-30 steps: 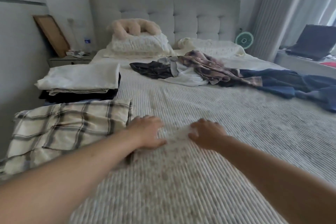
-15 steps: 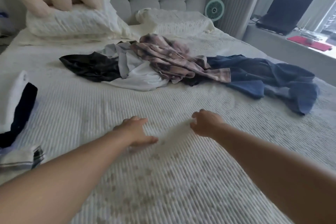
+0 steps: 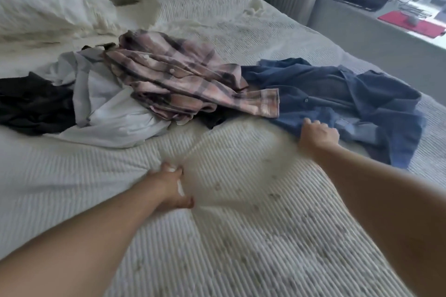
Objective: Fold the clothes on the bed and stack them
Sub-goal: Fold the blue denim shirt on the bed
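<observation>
The blue denim shirt (image 3: 337, 103) lies crumpled on the bed (image 3: 72, 176), just to the right of the pink plaid shirt (image 3: 183, 79), whose cuffed sleeve overlaps its near edge. The right hand (image 3: 318, 136) rests on the near hem of the blue shirt with its fingers (image 3: 311, 125) curled over the cloth, apparently pinching the edge. The left hand (image 3: 172, 183) sits on the bed cover nearer the camera than the plaid shirt, fingers bunched around a tuck of the white ribbed cover, which rises in a ridge toward the pile. Left of the plaid shirt lie a white garment (image 3: 108, 113) and, beyond it, a black garment (image 3: 31, 103), both loose and unfolded. The denim looks the heaviest and stiffest piece here, so it should hold a crease well and drag rather than float; being tangled with the plaid sleeve, it may pull that shirt along. A grip at the hem or shoulder seams, where the fabric is doubled, seems safest. The plaid and white pieces look light and limp, likely to slump unless spread flat first and taken by collar or shoulders.
</observation>
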